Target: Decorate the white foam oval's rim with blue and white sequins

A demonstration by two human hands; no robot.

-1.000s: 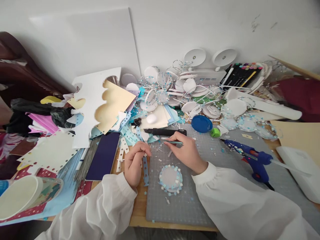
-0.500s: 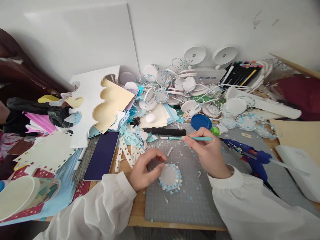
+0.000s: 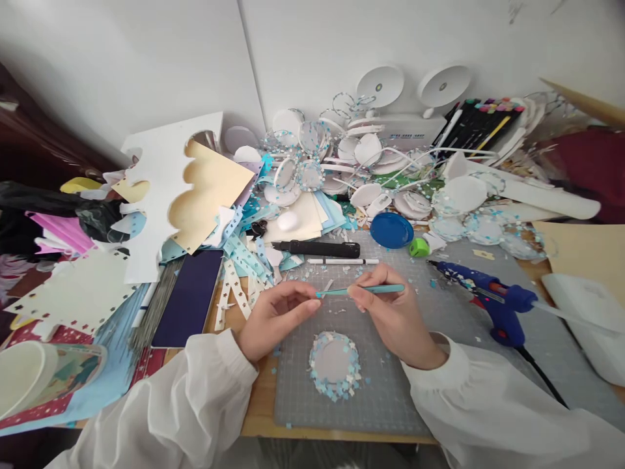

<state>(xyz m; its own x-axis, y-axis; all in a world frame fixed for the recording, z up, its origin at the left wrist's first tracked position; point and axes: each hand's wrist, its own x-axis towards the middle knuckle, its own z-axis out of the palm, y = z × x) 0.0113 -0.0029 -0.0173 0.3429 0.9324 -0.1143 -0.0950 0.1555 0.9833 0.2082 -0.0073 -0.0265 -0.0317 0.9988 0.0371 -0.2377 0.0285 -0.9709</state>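
Note:
My right hand [image 3: 393, 319] pinches slim teal tweezers [image 3: 381, 288], their tip pointing left. A small blue paper star [image 3: 319, 295] sits at the tip. The thumb and fingertips of my left hand [image 3: 278, 316] close in around that tip and look closed on the star, though the contact is too small to see fully. Below both hands lies a round white disc [image 3: 333, 358], ringed with blue and white stars, on the grey cutting mat [image 3: 303, 410]. Nothing touches the disc.
A blue glue gun [image 3: 498, 299] lies at right. Behind the hands are a black pen [image 3: 317, 248], a white pen [image 3: 342, 261], a blue lid [image 3: 391, 230] and a heap of star-trimmed discs [image 3: 312, 176]. A dark phone [image 3: 188, 299] and a tub [image 3: 29, 378] stand at left.
The tweezers have come down and left, and a blue star now shows at their tip. My left hand has left the disc's edge and risen to the tip.

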